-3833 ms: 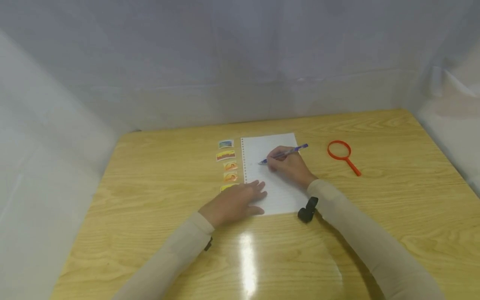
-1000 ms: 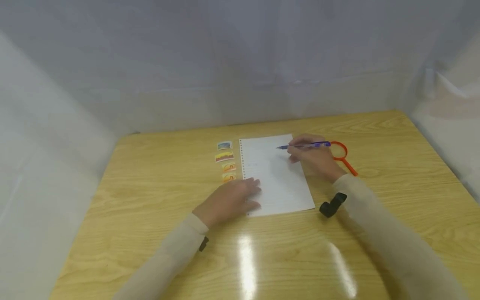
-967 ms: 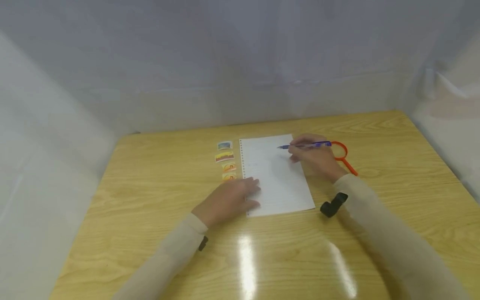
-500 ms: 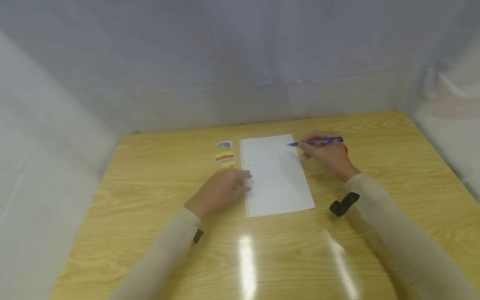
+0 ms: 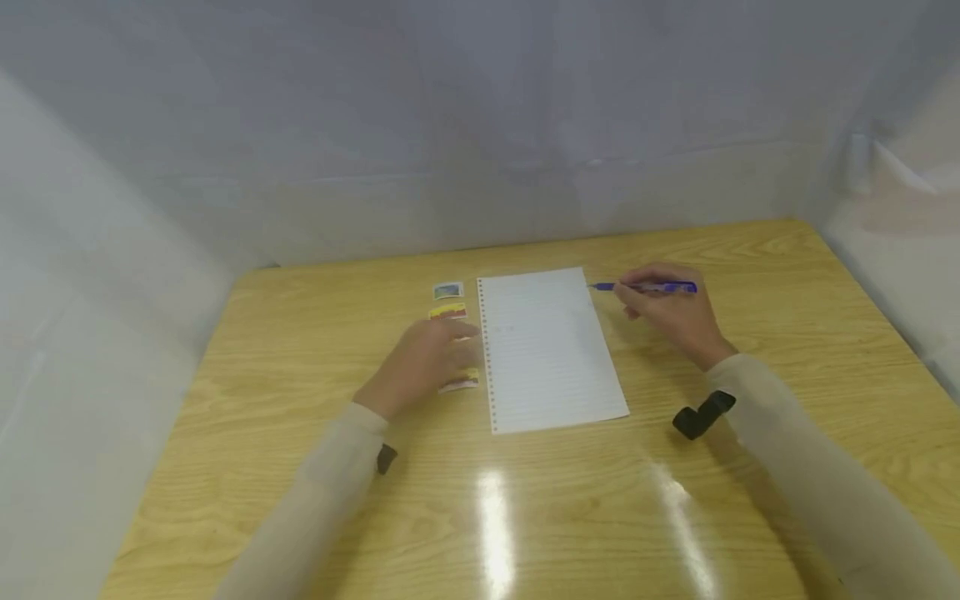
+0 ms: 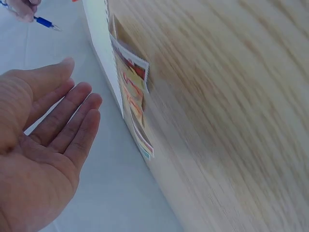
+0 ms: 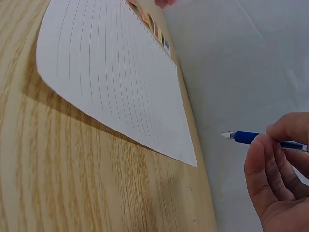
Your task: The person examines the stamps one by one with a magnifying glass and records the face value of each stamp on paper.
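Observation:
My right hand (image 5: 670, 310) pinches a blue pen (image 5: 678, 287) between thumb and fingers, just off the top right edge of the sheet. In the right wrist view the pen's tip (image 7: 226, 135) points away from the fingers. My left hand (image 5: 417, 364), fingers loosely extended and holding nothing, hovers over the column of stamps. A yellow and red stamp (image 5: 447, 312) and a blue-green stamp (image 5: 448, 290) show beyond it, another stamp (image 5: 460, 382) on its near side; orange stamps (image 6: 131, 92) show in the left wrist view. The lined sheet (image 5: 551, 358) with punched holes lies between both hands, faintly marked at upper left.
The wooden table (image 5: 300, 333) bears all of this, with a pale cloth backdrop (image 5: 360, 125) behind it. In the head view the red magnifying glass is hidden behind the right hand. Dark cameras sit at both wrists.
My right hand has lifted the pen from the sheet and moved right, past its edge, covering the magnifying glass. My left hand has left the sheet, moving left and away over the stamps.

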Demonstrator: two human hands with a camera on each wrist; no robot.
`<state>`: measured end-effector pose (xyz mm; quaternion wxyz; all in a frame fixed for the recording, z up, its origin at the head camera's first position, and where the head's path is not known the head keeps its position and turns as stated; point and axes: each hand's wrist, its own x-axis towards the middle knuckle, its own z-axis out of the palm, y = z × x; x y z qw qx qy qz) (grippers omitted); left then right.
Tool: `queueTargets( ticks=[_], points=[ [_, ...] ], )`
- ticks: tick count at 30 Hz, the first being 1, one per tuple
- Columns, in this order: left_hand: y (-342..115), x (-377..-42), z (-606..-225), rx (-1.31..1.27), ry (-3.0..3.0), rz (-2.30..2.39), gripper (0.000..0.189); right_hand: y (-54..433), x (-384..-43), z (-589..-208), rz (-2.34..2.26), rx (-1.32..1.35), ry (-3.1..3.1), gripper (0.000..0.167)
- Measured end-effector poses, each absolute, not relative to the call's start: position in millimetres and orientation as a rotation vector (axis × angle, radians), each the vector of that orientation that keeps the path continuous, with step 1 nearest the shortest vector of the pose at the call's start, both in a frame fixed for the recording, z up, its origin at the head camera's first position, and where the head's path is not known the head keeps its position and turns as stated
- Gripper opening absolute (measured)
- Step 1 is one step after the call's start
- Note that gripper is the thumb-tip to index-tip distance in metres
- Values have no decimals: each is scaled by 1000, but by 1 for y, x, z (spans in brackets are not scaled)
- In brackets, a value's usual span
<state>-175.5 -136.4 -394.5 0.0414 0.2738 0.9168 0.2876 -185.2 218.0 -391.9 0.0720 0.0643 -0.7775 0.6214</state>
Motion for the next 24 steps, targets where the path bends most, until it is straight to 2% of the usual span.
queueTargets(
  ticks=[10, 24],
  points=[
    [-146, -186, -399, 772, 2847, 871, 27, 227, -178, -397, 2082, 242, -2113, 27],
    [-157, -201, -402, 650, 2795, 931, 29, 237, -171, -403, 2013, 198, -2163, 25]
  ],
)
